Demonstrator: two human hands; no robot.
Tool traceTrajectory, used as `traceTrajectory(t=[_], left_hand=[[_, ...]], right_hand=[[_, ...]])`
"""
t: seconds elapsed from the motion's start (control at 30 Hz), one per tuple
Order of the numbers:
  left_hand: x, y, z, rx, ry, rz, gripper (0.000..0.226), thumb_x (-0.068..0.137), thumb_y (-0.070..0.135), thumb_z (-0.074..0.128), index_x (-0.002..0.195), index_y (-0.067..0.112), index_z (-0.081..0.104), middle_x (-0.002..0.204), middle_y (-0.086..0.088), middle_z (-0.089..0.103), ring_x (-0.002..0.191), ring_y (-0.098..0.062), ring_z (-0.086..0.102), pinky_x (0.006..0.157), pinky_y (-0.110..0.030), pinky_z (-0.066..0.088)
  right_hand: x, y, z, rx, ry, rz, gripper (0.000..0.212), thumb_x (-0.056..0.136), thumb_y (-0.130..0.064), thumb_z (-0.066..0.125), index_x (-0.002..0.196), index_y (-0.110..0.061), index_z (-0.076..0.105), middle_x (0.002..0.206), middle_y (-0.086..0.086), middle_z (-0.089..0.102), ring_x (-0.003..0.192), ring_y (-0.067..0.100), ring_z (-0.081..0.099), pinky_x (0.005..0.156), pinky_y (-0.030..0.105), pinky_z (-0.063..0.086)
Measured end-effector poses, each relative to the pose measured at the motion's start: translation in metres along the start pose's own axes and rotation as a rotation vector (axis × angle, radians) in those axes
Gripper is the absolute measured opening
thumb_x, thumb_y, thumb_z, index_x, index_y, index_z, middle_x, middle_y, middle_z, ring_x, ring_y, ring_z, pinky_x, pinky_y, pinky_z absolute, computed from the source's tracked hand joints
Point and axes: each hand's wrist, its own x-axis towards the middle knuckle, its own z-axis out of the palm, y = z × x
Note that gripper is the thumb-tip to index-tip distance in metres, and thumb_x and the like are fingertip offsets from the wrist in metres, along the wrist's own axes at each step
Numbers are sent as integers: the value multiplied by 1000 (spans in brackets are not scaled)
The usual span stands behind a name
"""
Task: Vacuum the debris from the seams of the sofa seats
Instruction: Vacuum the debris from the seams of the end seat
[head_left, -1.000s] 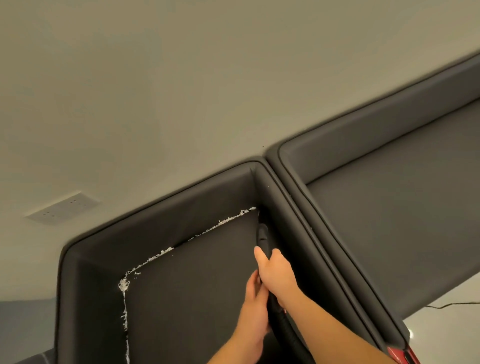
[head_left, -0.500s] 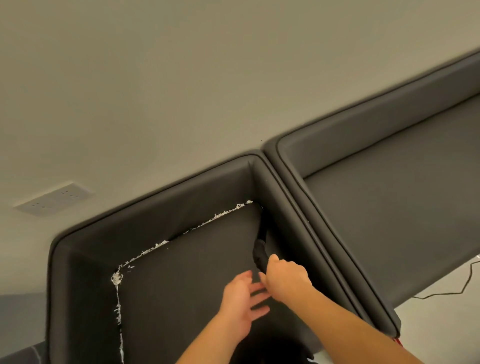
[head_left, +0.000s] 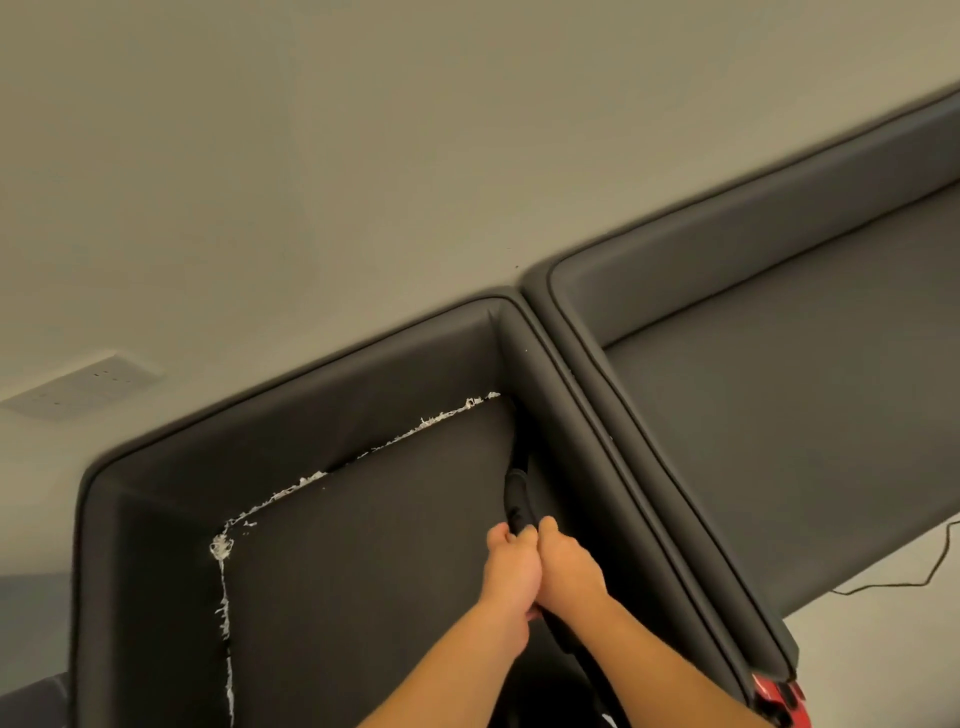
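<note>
Hands, left (head_left: 508, 577) and right (head_left: 569, 570), clamp the smooth black vacuum nozzle (head_left: 516, 500) in the sofa's right seam; shredded white debris (head_left: 291, 493) lines the far seam.

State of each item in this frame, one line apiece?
Vacuum nozzle: tip in the right side seam, gripped by both hands.
Left hand: grips the nozzle.
Right hand: grips the nozzle.
White debris: lies along the back and left seams.
Sofa seat: surface bare.
Cord: slack on the floor.

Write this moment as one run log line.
both hands grip vacuum nozzle | tip in right seam | white debris in back, left seams
</note>
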Motion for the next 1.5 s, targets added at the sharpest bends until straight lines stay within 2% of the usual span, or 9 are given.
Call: traceTrajectory(t=[0.13,0.23,0.37,0.5,0.67,0.9,1.07,1.23,1.5], left_hand=[[-34,15,-17,-159,-101,60,22,105,42,47,117,27,59,114,-7,69,102,-24,69,79,-41,59],[-57,23,-13,-320,-183,110,33,103,44,51,121,21,66,109,-13,76,93,-26,74,74,-42,62],[-71,30,1,-402,-357,190,34,105,40,47,138,40,55,125,-8,72,104,-31,73,93,-53,58],[-72,60,18,-433,-456,267,38,106,33,50,137,53,43,126,4,72,88,-30,73,94,-50,59],[-55,103,32,-461,-447,330,34,105,34,52,133,50,42,127,-4,70,72,-26,67,72,-38,59],[-20,130,35,-464,-359,341,55,101,37,59,147,47,31,131,-8,66,68,-23,64,71,-36,57],[-14,125,26,-493,-364,366,50,102,36,57,143,48,34,138,-4,60,67,-21,64,73,-36,56],[-27,110,29,-602,-394,398,50,98,38,62,135,59,36,134,-18,61,72,-23,63,71,-36,55],[-14,111,25,-544,-278,396,54,100,41,57,143,58,30,142,-4,58,65,-19,62,69,-34,55]], right_hand=[[-10,-21,-43,104,39,17,40,101,-46,47,115,-9,49,108,8,64,99,27,66,82,39,54],[-26,-24,-76,306,2,-15,39,97,-46,54,107,-8,53,104,8,64,93,25,65,77,37,52],[-29,-33,-117,592,12,-74,36,94,-44,62,89,-10,53,78,9,62,64,22,60,60,31,51],[-15,-49,-158,682,-33,-74,38,97,-42,60,90,-4,60,71,12,63,57,22,60,59,31,51],[14,-68,-199,680,-96,-20,44,96,-45,60,83,-3,66,66,11,66,55,24,62,62,33,55],[46,-97,-208,601,-84,9,43,98,-43,58,91,-2,67,63,9,68,53,22,64,63,35,56],[49,-106,-200,595,-110,19,44,99,-42,57,99,0,67,65,10,67,52,22,63,56,31,55],[35,-114,-203,467,-166,-5,46,100,-44,55,100,1,67,68,11,69,57,23,66,59,32,57],[38,-120,-190,517,-153,9,45,100,-44,56,105,0,67,65,7,66,52,18,61,55,30,54]])
